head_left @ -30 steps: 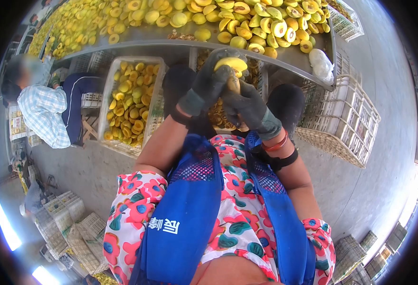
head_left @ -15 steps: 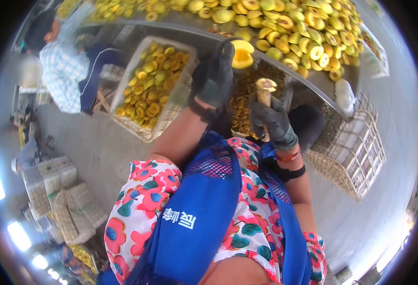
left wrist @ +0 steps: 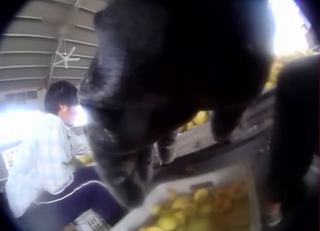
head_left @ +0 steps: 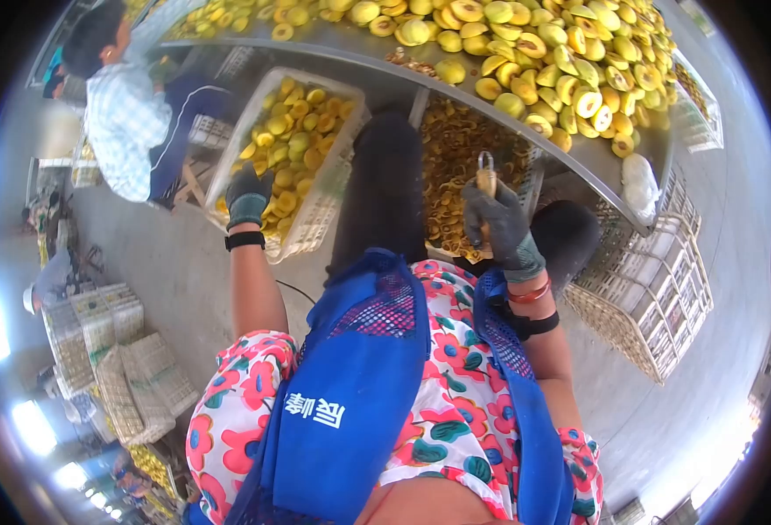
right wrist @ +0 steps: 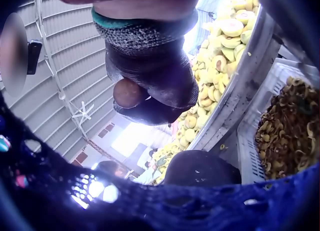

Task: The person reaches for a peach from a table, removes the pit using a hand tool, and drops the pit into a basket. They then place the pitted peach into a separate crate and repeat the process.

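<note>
Over the near left corner of a white crate (head_left: 319,219) of yellow fruit halves (head_left: 301,144) is the gloved left hand (head_left: 250,196). In the left wrist view this hand (left wrist: 170,66) points its fingers down, spread apart, with no fruit visible in them; the crate's rim (left wrist: 252,191) lies below. The gloved right hand (head_left: 508,229) grips a wooden-handled tool (head_left: 487,183), its metal loop pointing up, above a crate of brown-yellow scraps (head_left: 455,144). From the right wrist, the hand (right wrist: 150,76) curls round the handle, whose round end (right wrist: 127,93) shows.
A metal table (head_left: 342,59) heaped with fruit halves (head_left: 525,44) spans the far side. A white bag (head_left: 639,185) sits at its right corner, with a large wicker-like crate (head_left: 644,293) below. Another person (head_left: 127,122) sits at the left. The wearer's knees flank the scrap crate.
The left hand has moved left and down from the table edge to the fruit crate, and the fruit half it held is out of it. The pale piece on the tool's tip is gone.
</note>
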`<state>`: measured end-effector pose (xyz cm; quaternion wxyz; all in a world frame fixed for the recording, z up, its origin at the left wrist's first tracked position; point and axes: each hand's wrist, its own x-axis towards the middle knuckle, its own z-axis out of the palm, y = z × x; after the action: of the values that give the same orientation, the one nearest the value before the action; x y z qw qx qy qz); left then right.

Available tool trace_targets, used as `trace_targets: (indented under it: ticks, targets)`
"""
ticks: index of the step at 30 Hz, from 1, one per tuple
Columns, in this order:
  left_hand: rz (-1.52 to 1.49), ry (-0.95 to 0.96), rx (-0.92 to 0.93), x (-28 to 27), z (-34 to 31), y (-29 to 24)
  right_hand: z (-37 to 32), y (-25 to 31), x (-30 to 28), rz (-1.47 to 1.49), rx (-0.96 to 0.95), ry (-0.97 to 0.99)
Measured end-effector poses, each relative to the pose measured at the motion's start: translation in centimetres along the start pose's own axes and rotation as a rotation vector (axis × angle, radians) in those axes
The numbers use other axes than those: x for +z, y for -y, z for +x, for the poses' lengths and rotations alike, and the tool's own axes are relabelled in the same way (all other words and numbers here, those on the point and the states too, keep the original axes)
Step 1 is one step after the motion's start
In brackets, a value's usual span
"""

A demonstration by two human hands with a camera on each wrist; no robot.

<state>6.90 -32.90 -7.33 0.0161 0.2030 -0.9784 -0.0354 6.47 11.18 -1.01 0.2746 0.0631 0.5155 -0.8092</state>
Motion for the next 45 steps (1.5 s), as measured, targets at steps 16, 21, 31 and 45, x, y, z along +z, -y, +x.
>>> trace_targets:
  ticks: [16,21,31,45]
  targets:
    - [0.113,0.378,0.71,4.6,16.2,-37.4,-0.4,0.0,-0.6,-0.08,-0.034,-0.064]
    - [-0.207,0.427,0.726,5.4,17.0,-36.8,-0.3,-0.4,-1.5,-0.084,-0.066,-0.081]
    - [-1.283,0.854,0.837,-6.8,6.3,-31.5,0.4,3.8,0.3,0.036,-0.246,-0.205]
    - [-0.996,0.265,0.777,-7.7,-6.1,-30.4,0.9,2.7,0.9,-0.093,-0.418,-0.385]
